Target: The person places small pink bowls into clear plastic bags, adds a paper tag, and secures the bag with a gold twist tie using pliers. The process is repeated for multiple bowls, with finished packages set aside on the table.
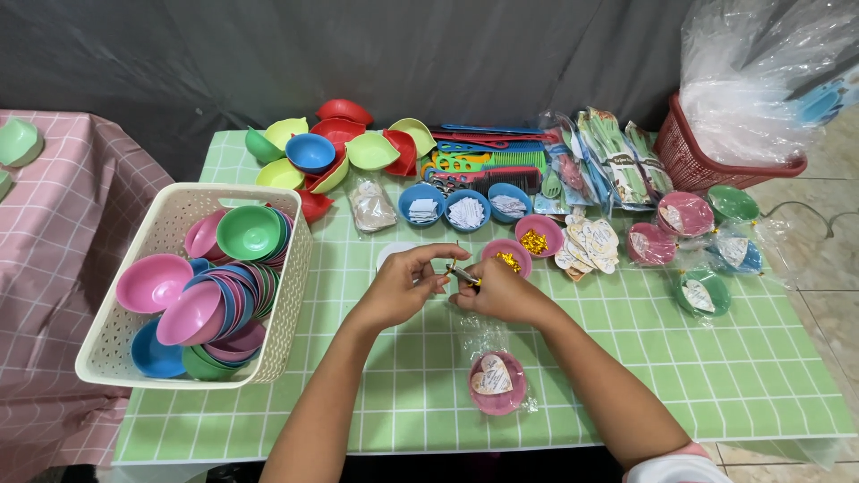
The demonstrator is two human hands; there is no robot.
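A: Head view. Our left hand (400, 284) and right hand (495, 292) meet over the green table (734, 358). Right hand's fingers pinched shut on a small dark tool (463, 275) with a yellow bit at its right end.

B: Left hand?

A: Fingers curled, tips near the tool's left end. We can't tell if they touch it.

B: Axis?

A: Roughly left-right, left end slightly higher, pointing at the left hand. It's just in front of the pink bowl (507, 258) holding gold pieces. Wrapped pink bowl (497, 383) with a heart tag nearer us; basket (170, 215) of bowls left.
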